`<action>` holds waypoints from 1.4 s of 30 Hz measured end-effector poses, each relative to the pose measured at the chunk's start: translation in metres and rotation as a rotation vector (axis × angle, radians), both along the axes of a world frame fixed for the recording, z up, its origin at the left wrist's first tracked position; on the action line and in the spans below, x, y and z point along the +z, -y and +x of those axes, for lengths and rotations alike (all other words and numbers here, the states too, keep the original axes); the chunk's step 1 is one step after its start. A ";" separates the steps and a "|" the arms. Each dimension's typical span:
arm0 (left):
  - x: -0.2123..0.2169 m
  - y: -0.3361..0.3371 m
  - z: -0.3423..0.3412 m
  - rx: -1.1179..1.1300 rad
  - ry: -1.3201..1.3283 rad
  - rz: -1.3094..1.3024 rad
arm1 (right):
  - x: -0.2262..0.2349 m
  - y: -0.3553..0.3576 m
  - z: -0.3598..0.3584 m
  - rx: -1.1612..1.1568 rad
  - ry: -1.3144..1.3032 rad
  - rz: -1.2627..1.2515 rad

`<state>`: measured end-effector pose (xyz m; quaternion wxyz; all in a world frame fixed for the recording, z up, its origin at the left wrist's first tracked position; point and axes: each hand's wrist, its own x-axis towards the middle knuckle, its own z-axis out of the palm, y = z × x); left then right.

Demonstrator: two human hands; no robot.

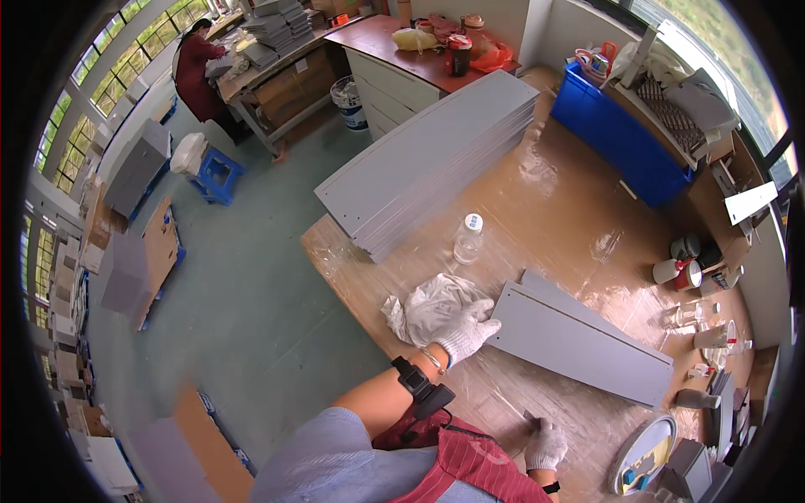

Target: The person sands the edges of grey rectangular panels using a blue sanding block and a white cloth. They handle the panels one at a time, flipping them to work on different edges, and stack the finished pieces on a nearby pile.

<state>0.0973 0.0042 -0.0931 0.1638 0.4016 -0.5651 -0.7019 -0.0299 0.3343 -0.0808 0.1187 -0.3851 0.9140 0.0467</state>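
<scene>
Resting on a crumpled white cloth (432, 303), the gloved left hand (466, 332) hides part of it.

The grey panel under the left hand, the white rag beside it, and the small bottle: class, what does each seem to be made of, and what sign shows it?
Grey panel: probably painted sheet metal or coated board; thin, flat, matte, even grey. The left hand rests on its end.
White rag: soft cloth; crumpled folds.
Small bottle: clear plastic, likely; see-through body, pale cap.

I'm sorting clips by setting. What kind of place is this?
Probably a small workshop or factory floor: a tall stack of grey panels on a worn workbench, more stacks on the floor, and another person working at a bench.
</scene>
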 end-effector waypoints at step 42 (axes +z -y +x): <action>0.024 -0.012 -0.037 0.056 0.528 -0.730 | 0.036 0.007 -0.248 -0.676 -0.404 -0.404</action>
